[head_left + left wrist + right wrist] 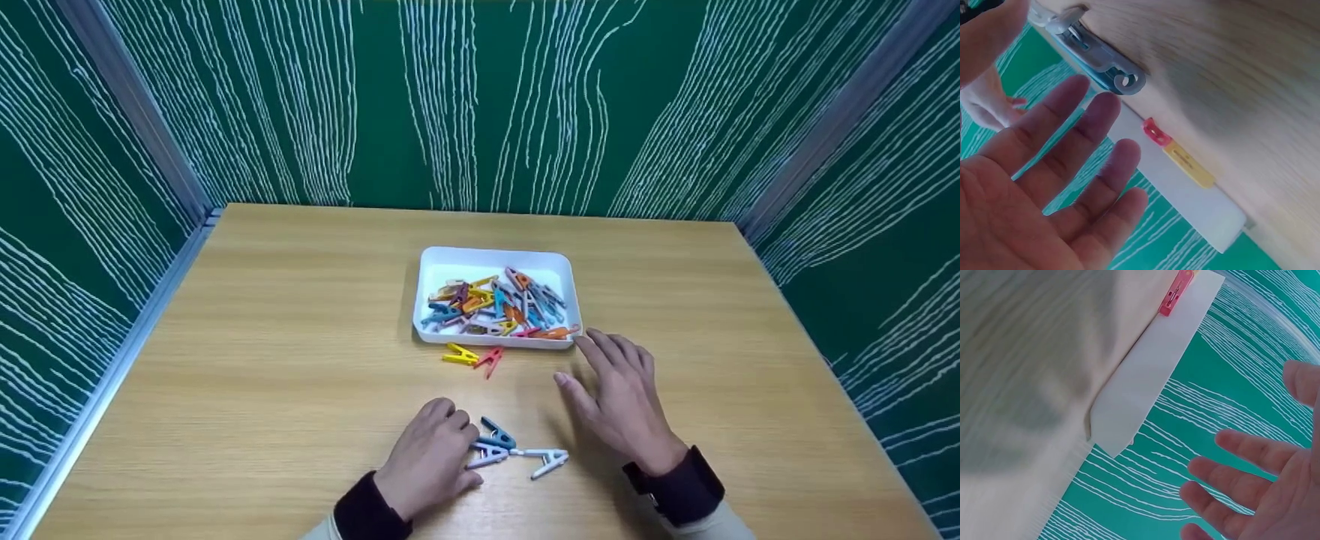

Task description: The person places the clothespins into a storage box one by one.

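Note:
Several clothespins lie in a group near the front of the table in the head view: a dark blue clothespin [498, 433], a pale lavender clothespin [490, 454] and a white clothespin [547, 459]. Right beside them is my left hand [433, 454]; its fingers are loosely bent, and the left wrist view shows nothing in the palm. My right hand [619, 394] reaches toward the front right corner of the white tray [495, 341], fingers spread and holding nothing. Whether a fingertip touches the tray I cannot tell. Mixed coloured clothespins [480, 300] fill the tray.
A yellow clothespin [460, 355] and a red clothespin [490, 360] lie against each other just in front of the tray. Green panels [375, 112] with white streaks stand behind and at both sides of the wooden table [262, 337].

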Motion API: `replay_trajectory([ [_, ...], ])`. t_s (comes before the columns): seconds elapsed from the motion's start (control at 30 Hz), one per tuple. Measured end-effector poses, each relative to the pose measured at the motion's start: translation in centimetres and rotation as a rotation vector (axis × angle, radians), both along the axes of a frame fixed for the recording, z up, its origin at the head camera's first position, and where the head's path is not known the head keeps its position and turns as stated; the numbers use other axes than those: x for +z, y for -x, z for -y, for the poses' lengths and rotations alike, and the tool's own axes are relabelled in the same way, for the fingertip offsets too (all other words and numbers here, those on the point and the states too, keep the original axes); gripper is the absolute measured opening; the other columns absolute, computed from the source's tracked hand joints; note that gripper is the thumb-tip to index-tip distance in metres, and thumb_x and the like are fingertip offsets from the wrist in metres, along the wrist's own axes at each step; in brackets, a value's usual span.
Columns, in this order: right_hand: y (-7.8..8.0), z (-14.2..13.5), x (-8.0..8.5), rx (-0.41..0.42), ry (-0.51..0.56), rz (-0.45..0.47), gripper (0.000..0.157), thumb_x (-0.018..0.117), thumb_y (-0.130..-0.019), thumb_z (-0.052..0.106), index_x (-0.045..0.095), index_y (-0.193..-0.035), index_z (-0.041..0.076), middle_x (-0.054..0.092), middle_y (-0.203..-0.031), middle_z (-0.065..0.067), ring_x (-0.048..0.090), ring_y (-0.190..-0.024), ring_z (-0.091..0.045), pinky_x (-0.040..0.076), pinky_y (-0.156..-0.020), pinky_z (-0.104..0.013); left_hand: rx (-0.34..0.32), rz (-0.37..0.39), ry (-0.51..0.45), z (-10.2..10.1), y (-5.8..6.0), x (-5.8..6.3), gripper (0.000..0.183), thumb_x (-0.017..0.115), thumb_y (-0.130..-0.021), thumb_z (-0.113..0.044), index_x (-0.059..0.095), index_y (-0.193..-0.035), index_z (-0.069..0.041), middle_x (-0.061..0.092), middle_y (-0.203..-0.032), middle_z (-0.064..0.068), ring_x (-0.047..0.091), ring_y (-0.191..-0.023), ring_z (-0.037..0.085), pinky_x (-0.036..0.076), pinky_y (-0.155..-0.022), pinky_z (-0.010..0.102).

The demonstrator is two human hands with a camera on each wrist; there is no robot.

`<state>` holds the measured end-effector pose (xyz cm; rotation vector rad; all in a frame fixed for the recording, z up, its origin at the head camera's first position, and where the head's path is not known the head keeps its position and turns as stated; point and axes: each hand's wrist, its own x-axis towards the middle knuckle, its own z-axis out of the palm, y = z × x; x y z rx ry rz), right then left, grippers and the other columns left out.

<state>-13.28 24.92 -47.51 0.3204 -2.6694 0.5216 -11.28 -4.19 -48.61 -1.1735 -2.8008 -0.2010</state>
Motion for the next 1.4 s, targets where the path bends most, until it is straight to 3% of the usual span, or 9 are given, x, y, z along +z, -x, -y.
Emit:
replay_trajectory([
  [0.37,0.7,0.4,0.2,0.019,-0.024,0.008,0.063,0.069,-0.096,0.048,0.059,-0.143,0.007,0.055,-0.145,-0.020,0.045,-0.132,-0.041,0.026,-0.109,-0.061,0.022,-0.033,0.009,-0.2,-0.2,-0.3,0.033,0.085,-0.079,-0.038,0.077,-0.091,-0.008,0.060,-0.089,0.001,0.048,-0.088,0.021,0.044,-0.079,0.033],
  [0.6,1.2,0.6,0.2,0.068,-0.034,-0.054,0.060,0.072,-0.094,0.046,0.062,-0.137,0.005,0.059,-0.139,-0.021,0.048,-0.128,-0.042,0.030,-0.105,-0.058,0.007,-0.072,-0.004,-0.3,-0.5,-0.5,0.021,0.080,-0.076,-0.023,0.074,-0.088,-0.007,0.060,-0.081,0.000,0.047,-0.081,0.020,0.043,-0.074,0.032],
  [0.83,1.3,0.7,0.1,0.070,-0.051,-0.025,0.059,0.069,-0.096,0.049,0.062,-0.138,0.008,0.058,-0.141,-0.020,0.047,-0.129,-0.040,0.029,-0.106,-0.059,0.002,0.028,-0.033,0.0,-0.3,0.1,0.021,0.079,-0.074,-0.020,0.073,-0.089,-0.007,0.061,-0.083,-0.001,0.049,-0.081,0.018,0.044,-0.074,0.032],
  [0.97,1.3,0.7,0.3,0.062,-0.051,0.006,0.059,0.067,-0.096,0.051,0.061,-0.139,0.010,0.056,-0.143,-0.020,0.045,-0.131,-0.040,0.028,-0.108,-0.060,0.032,0.069,-0.091,0.5,0.7,0.7,0.021,0.081,-0.077,-0.025,0.072,-0.086,-0.009,0.062,-0.082,-0.002,0.049,-0.081,0.017,0.046,-0.074,0.032],
  [1.13,1.2,0.7,0.4,0.046,-0.044,0.027,0.060,0.067,-0.096,0.051,0.061,-0.139,0.010,0.056,-0.144,-0.020,0.044,-0.132,-0.041,0.026,-0.109,-0.060,0.095,0.089,-0.158,1.0,2.8,1.7,0.023,0.084,-0.078,-0.026,0.073,-0.089,-0.010,0.065,-0.084,-0.001,0.051,-0.082,0.017,0.048,-0.076,0.033],
  [1.4,1.2,0.9,0.1,0.055,-0.052,0.027,0.063,0.068,-0.096,0.052,0.061,-0.140,0.008,0.055,-0.145,-0.021,0.044,-0.132,-0.041,0.027,-0.109,-0.060,0.199,0.040,-0.252,1.2,6.2,2.8,0.029,0.085,-0.080,-0.029,0.075,-0.096,-0.006,0.069,-0.092,0.004,0.058,-0.091,0.023,0.052,-0.084,0.039],
])
